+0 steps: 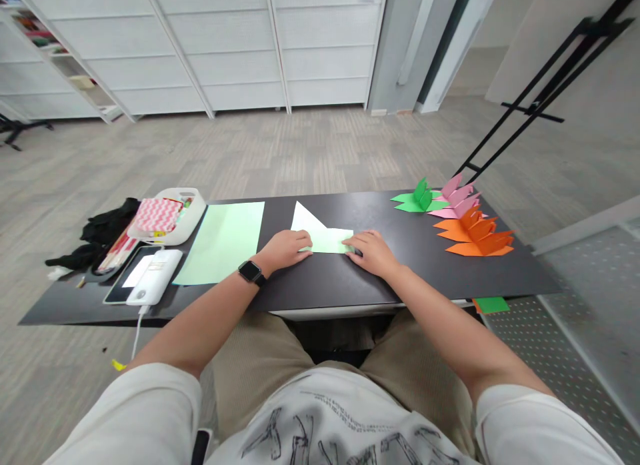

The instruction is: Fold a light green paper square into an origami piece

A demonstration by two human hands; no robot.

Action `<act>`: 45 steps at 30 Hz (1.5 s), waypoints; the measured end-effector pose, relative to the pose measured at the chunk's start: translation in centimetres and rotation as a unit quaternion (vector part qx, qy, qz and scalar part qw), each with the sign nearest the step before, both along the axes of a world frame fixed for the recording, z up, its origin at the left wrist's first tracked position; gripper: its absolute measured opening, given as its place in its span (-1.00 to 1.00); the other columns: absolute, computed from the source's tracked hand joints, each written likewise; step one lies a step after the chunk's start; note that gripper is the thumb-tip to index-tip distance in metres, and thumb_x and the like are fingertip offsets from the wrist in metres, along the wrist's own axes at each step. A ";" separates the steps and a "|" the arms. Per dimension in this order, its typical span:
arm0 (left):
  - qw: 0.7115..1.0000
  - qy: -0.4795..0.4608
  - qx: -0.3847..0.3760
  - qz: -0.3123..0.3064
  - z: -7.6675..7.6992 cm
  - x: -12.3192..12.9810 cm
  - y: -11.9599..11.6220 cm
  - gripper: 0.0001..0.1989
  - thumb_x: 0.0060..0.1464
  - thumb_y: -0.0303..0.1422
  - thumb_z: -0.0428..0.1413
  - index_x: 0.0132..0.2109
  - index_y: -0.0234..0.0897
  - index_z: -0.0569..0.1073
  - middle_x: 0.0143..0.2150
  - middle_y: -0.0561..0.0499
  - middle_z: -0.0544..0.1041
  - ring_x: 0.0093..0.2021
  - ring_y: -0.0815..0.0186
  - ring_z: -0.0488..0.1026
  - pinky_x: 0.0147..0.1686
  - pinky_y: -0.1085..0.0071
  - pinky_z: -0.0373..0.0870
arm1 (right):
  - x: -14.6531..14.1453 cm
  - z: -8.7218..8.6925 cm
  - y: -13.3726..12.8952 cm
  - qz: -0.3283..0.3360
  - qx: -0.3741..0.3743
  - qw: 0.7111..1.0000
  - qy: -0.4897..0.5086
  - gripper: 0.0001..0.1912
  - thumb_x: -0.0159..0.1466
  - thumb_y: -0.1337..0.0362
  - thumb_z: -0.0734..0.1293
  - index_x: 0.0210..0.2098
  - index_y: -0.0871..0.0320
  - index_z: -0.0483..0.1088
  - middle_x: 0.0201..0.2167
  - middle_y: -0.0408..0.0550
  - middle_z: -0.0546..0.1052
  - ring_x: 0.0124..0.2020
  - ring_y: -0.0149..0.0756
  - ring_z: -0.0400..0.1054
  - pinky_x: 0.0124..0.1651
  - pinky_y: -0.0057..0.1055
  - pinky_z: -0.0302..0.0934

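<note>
Folded pale green paper (329,242), long axis crosswise, between left hand (287,249) and right hand (373,253), equally near; fingers touching both ends, pinching or pressing unclear

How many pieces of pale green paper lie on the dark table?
2. A flat rectangular pale green paper sheet lies at left; a partly folded pale green paper piece lies between the left hand and right hand. More could be hidden beneath the sheet.
</note>
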State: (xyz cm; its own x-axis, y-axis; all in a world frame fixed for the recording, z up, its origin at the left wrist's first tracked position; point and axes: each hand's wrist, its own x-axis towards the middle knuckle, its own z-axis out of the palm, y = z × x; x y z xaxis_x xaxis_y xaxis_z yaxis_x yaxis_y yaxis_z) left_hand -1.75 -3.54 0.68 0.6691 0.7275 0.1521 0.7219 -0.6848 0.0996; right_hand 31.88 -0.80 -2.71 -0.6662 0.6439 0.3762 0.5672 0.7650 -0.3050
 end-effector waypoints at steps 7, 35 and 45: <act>0.999 0.032 0.031 -0.003 0.0 0.4 0.4 -0.74 0.45 -0.23 0.04 -0.02 -0.21 0.60 0.06 -0.13 0.63 -0.05 0.18 0.61 -0.11 0.29 0.41 | -0.2 0.4 0.1 0.004 0.032 0.999 -0.014 -0.70 0.42 0.11 0.43 0.08 0.08 0.60 -0.03 0.07 0.70 0.00 -0.10 0.53 0.24 -0.08 0.13; 0.982 -0.010 0.177 0.068 22.8 3.3 -1.9 -0.61 0.52 -0.16 -0.11 -0.08 -0.22 0.56 -0.13 -0.06 0.56 -0.05 0.13 0.55 0.02 0.17 0.44 | 1.9 18.3 -0.8 0.004 -0.237 0.904 0.356 -0.53 0.26 0.01 0.56 0.10 0.01 0.55 -0.23 -0.11 0.58 -0.26 -0.26 0.47 -0.14 -0.26 0.41; 0.977 -0.169 -0.015 0.126 14.5 4.8 2.2 -0.74 0.39 -0.24 0.02 0.00 -0.20 0.55 -0.01 -0.07 0.67 -0.05 0.13 0.59 0.01 0.16 0.51 | 0.0 14.7 3.2 -0.027 -0.427 0.823 0.374 -0.47 0.12 0.11 0.64 0.05 0.05 0.56 -0.42 -0.26 0.49 -0.35 -0.37 0.44 -0.15 -0.30 0.45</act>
State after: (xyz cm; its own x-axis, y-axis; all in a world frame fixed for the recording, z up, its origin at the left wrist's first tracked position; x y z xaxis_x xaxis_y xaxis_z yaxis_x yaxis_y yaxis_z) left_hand 3.06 -1.32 15.20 0.3824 0.8705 0.3099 0.7902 -0.4820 0.3786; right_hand 31.84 2.44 11.95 -0.4145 0.9078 0.0636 0.0023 0.0710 -0.9975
